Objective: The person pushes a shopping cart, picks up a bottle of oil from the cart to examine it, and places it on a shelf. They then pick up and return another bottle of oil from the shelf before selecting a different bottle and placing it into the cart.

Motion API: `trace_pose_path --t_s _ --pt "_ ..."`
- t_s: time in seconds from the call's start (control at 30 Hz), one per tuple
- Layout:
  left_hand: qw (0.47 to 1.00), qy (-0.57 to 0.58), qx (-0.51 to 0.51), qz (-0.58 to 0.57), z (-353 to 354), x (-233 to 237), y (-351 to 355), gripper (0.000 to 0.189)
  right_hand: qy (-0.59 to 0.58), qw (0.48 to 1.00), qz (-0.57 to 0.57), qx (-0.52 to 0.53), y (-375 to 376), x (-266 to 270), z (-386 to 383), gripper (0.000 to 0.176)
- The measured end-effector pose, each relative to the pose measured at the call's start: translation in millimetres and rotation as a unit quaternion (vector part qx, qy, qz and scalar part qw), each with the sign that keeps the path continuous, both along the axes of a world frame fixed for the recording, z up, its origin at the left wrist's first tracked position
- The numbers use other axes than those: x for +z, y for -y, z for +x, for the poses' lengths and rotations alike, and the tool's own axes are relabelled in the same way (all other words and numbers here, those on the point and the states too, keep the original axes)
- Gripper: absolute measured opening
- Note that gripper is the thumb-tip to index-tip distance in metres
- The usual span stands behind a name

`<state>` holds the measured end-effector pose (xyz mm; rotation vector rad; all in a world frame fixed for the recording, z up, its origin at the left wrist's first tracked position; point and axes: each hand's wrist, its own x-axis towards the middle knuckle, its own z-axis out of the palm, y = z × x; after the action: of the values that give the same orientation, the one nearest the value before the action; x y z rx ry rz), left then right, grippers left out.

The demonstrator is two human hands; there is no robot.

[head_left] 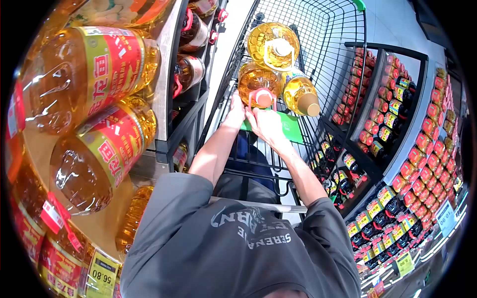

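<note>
"In the head view, where's the pink-capped oil bottle?"
"In the cart, near its left edge, cap facing the person, long axis running away, foreshortened."
"The grip?"
"Left hand beside it, right hand below the cap; whether they're pinching, I can't tell."

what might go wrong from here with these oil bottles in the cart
The pink-capped bottle might knock the white-capped bottle or gold-capped bottle, since they stand crowded together. With the left hand and right hand at its near side, fingers could get pinched against the cart.
</note>
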<state>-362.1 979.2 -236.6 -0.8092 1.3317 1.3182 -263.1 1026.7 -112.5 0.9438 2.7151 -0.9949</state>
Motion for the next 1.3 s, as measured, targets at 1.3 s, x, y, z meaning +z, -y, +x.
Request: trace_pose_path --t_s 1.3 --pt "0.871 0.107 0.013 0.479 79.3 262.7 45.1 0.057 -0.225 0.942 -0.174 -0.178 -56.1 478.7 115.9 0.030"
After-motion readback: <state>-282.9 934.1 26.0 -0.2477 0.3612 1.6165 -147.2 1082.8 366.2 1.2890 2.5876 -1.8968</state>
